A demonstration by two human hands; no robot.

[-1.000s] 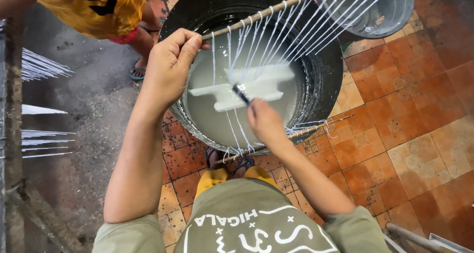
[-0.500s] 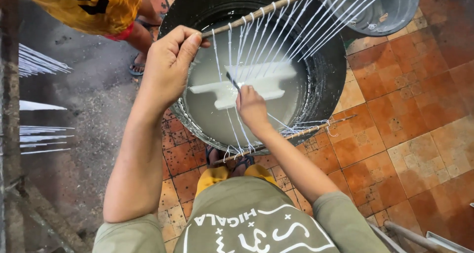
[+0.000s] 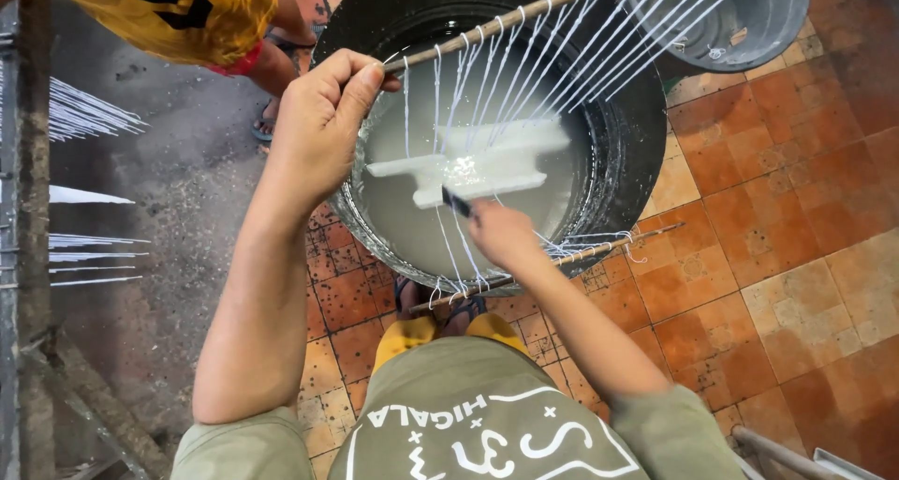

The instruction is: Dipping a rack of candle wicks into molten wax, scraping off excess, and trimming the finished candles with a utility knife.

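- One black tub of pale liquid stands before me.
- One grey bucket sits beside the tub, behind it.
- Two wooden sticks: my left hand grips the upper stick above the tub; the lower stick lies along its near rim.
- My right hand, over the tub, pinches one dark tool.
- White strings, too many to count, run between the sticks.

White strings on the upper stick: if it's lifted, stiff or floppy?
Probably floppy alone: the white strings look straight only because they run between upper stick and lower stick. Likely wet and slippery from the pale liquid. Left hand grips the stick's end.
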